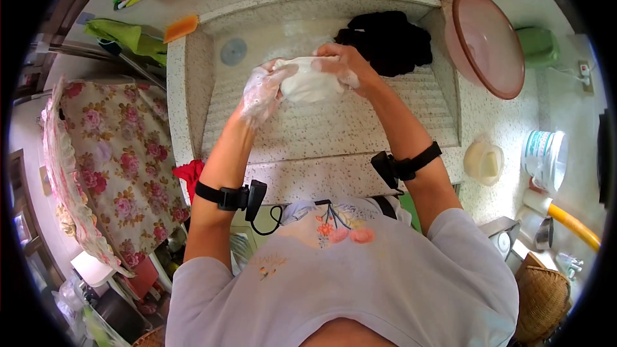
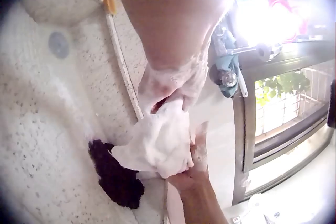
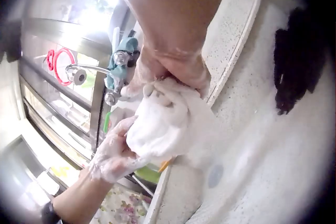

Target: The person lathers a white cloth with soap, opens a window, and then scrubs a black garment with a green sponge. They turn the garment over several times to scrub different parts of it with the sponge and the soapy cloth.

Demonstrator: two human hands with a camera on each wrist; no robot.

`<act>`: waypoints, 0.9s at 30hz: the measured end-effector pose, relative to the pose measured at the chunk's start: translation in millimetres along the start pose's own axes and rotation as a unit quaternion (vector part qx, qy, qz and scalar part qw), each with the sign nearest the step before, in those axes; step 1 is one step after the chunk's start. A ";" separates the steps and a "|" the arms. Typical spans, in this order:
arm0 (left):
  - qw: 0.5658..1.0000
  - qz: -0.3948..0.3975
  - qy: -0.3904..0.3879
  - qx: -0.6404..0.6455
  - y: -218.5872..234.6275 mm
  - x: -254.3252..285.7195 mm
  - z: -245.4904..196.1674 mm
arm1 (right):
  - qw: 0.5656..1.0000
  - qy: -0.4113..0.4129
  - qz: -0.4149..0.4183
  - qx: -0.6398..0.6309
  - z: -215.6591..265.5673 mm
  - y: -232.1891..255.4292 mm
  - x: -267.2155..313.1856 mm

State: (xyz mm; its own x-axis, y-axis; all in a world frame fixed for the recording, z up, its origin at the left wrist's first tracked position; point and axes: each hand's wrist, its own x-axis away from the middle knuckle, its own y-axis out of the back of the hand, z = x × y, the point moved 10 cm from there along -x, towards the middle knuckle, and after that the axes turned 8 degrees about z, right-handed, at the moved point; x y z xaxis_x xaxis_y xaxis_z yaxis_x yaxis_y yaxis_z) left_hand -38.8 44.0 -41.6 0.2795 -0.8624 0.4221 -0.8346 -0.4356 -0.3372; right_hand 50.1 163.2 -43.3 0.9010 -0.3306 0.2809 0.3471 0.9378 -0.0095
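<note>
A bunched white cloth (image 1: 312, 83) is held between both hands above the sink's ribbed slope in the head view. The left hand (image 1: 265, 90), coated in suds, grips its left side. On the other side the right hand (image 1: 350, 67) pinches the cloth, with some foam on the fingers. In the left wrist view the cloth (image 2: 160, 140) hangs between the left hand (image 2: 173, 87) and the right hand (image 2: 191, 166). The right wrist view has the cloth (image 3: 163, 124) gathered under the right hand (image 3: 170, 71), the soapy left hand (image 3: 115, 148) beside it.
A black cloth (image 1: 389, 42) lies in the sink's back right, and a round drain (image 1: 233, 52) is at the back left. An orange item (image 1: 181, 28) sits on the left rim. A pink basin (image 1: 488, 45) and a bowl (image 1: 483, 162) stand to the right.
</note>
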 end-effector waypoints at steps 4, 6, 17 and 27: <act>1.000 -0.017 -0.008 -0.018 -16.4 8.4 -12.3 | 0.996 -0.041 0.037 0.072 6.5 -10.6 5.8; 0.999 -0.034 -0.014 -0.033 -15.4 10.3 -16.1 | 0.998 -0.014 0.034 0.051 6.0 -10.0 4.1; 0.996 -0.064 -0.015 -0.068 -13.3 18.2 -26.3 | 0.998 -0.007 0.050 0.024 30.0 -13.2 16.2; 0.986 -0.022 -0.006 -0.167 -22.8 17.4 -42.3 | 0.999 -0.002 0.039 -0.021 20.3 -2.6 14.1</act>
State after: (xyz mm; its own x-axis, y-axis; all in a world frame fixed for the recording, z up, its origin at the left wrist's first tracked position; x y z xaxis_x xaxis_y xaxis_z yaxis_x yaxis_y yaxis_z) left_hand -35.0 49.8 9.0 0.3224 -0.8488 0.4190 -0.9310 -0.3644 -0.0220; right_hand 56.6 158.2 -19.9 0.9247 -0.2569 0.2810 0.2870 0.9553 -0.0714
